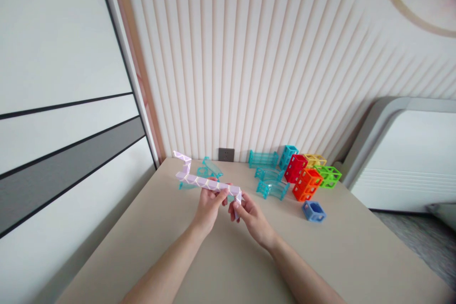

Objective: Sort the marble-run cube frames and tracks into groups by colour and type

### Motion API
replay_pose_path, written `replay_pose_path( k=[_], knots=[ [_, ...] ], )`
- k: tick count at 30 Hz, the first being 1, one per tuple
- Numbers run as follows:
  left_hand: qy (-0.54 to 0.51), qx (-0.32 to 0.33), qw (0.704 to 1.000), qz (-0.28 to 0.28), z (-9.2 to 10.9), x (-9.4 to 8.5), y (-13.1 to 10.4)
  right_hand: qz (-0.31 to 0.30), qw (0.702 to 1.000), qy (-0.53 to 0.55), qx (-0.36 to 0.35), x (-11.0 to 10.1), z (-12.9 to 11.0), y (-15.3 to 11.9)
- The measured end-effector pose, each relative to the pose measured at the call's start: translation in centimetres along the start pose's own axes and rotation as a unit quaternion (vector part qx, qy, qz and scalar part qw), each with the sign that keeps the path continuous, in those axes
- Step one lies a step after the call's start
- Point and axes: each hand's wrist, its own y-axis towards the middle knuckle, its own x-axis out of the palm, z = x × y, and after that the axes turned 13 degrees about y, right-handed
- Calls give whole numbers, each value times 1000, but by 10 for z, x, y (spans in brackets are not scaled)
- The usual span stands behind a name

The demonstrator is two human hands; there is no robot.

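Note:
A light purple jointed snake toy is held above the table in the head view. Its long straight stretch runs from the left to my hands, with a bent tail rising at the far left and a short end turned down at the right. My left hand grips the straight stretch from below, thumb on top. The fingers of my right hand are closed round the downturned end. Both hands are close together, a small gap between them. Part of the toy is hidden behind the fingers.
Teal clear track pieces lie by the wall, and another teal piece is behind the toy. Red, orange and green frame blocks stand at the right. Nearer is a blue block. A socket is on the wall.

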Motion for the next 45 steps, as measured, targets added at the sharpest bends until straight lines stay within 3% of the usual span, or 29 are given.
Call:
replay_pose_path(
  k=[4, 15, 21, 26, 29, 32, 39, 45],
  knots=[
    [18, 15, 1000, 3, 1, 2, -1, 58, 987, -134, -70, -5, 4, 1],
    [50, 26, 998, 20, 1, 7, -3, 184, 905, -359, -136, -13, 12, -1],
    [62, 44, 996, 39, 3, 7, -2, 127, 775, -580, -218, -21, -1, -1],
    [93, 60, 992, 66, 0, 3, 1, 102, 668, -694, -250, -18, -12, -5],
    [130, 73, 986, 75, -2, -2, 5, 101, 632, -727, -250, -14, -12, -7],
    [148, 74, 984, 61, -5, -7, 7, 91, 659, -710, -229, -11, -10, -5],
    [114, 59, 992, 13, -9, -6, 5, 69, 787, -594, -153, -15, 0, -3],
    [77, 6, 997, -4, -5, 1, 0, 111, 835, -521, -139, -14, 0, -5]
  ],
)
